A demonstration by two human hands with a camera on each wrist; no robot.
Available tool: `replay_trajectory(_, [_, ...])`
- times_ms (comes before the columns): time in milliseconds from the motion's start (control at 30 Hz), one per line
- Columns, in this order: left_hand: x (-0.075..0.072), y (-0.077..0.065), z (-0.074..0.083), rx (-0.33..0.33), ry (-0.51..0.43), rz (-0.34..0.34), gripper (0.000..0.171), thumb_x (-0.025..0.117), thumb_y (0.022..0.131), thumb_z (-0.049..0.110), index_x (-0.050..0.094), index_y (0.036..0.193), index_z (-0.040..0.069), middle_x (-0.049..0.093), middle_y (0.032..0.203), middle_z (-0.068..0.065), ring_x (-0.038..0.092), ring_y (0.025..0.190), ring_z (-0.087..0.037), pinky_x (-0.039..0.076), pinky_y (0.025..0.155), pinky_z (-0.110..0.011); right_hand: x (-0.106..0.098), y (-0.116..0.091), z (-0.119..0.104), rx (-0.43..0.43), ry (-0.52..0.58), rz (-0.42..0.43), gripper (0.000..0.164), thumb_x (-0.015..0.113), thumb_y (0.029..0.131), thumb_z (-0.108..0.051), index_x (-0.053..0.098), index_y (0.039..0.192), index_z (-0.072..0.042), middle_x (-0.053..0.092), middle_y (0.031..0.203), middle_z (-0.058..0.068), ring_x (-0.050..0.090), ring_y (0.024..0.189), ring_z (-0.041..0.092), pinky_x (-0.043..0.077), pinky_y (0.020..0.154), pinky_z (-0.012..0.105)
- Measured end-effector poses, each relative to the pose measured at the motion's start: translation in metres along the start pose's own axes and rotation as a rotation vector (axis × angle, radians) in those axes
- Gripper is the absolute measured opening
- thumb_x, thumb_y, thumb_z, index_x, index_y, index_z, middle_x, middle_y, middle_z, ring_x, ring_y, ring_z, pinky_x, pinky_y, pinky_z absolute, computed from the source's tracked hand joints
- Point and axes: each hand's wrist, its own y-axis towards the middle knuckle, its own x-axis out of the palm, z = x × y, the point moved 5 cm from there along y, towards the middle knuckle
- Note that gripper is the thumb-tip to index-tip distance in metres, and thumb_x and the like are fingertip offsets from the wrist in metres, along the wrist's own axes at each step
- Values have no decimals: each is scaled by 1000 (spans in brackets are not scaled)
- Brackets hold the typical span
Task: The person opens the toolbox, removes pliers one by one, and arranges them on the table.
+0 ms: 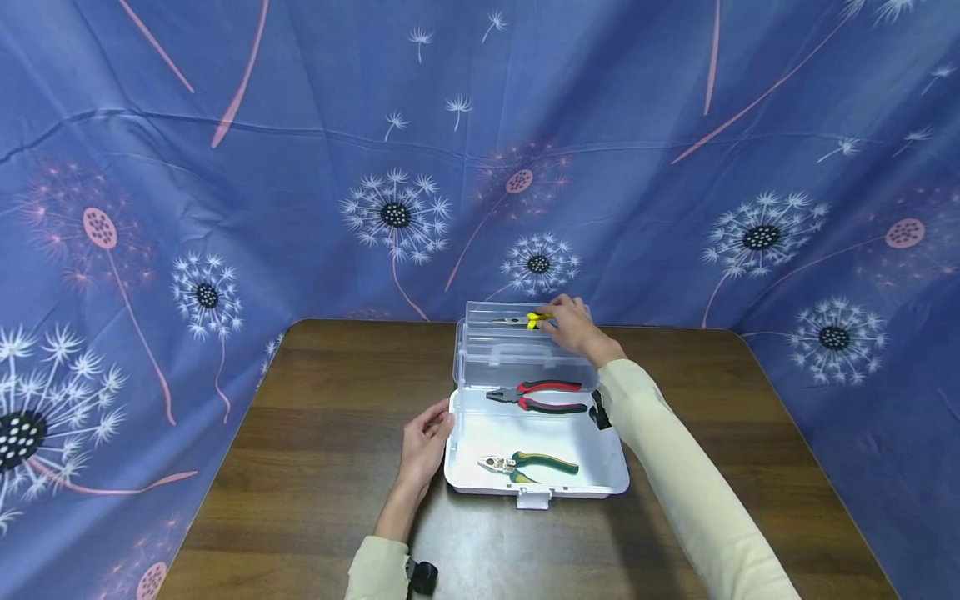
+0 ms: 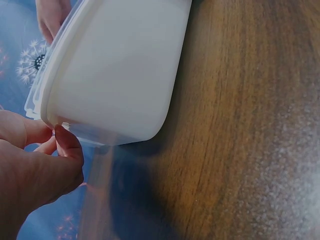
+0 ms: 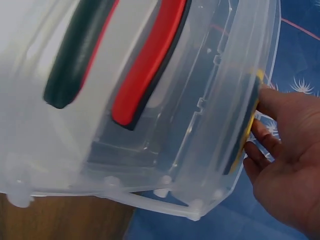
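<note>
A white toolbox (image 1: 537, 433) stands open on the table with clear folding trays raised at its back. My left hand (image 1: 424, 442) pinches the box's rim at its left side, as the left wrist view also shows. At the top clear tray (image 1: 487, 310), my right hand (image 1: 576, 323) holds yellow-and-black needle-nose pliers (image 1: 532, 320) by the handles, jaws pointing left. Red-and-black pliers (image 1: 551, 386) lie in a lower tray, handles to the right. Green-and-yellow pliers (image 1: 546, 461) rest in the white bottom of the box.
The brown wooden table (image 1: 322, 433) extends on both sides of the box. A blue dandelion-print cloth (image 1: 300, 192) hangs right behind the table's far edge. The box's white latch (image 1: 533, 500) hangs down at the front.
</note>
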Motion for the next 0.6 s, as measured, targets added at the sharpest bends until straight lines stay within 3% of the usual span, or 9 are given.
replay_trajectory(167, [1, -1, 1, 5, -6, 7, 33, 63, 100, 2, 64, 131, -8, 66, 118, -21, 64, 99, -17, 50, 80, -16, -4, 2, -4, 16, -30, -15, 43, 57, 107, -22, 56, 146, -4, 42, 144, 23, 35, 125, 40, 33, 105, 56])
replay_trajectory(300, [2, -3, 3, 12, -18, 4, 33, 62, 101, 1, 63, 131, -10, 66, 117, -23, 64, 98, -18, 50, 79, -16, -7, 4, -7, 2, -44, 8, 37, 62, 104, -19, 61, 138, -4, 49, 142, 22, 37, 126, 41, 34, 106, 58])
replay_trajectory(433, [2, -3, 3, 8, -25, 5, 33, 62, 101, 1, 62, 132, -11, 66, 117, -23, 63, 99, -19, 50, 80, -16, -9, 5, -10, -45, -63, 42, 33, 67, 101, -16, 64, 131, -2, 59, 133, 20, 43, 121, 40, 37, 104, 57])
replay_trajectory(600, [1, -2, 2, 3, -23, 9, 34, 63, 101, 2, 62, 132, -10, 66, 117, -22, 62, 100, -19, 50, 81, -16, -9, 7, -14, -72, -117, 47, 36, 69, 100, -16, 66, 132, 0, 56, 129, 21, 51, 118, 39, 39, 104, 57])
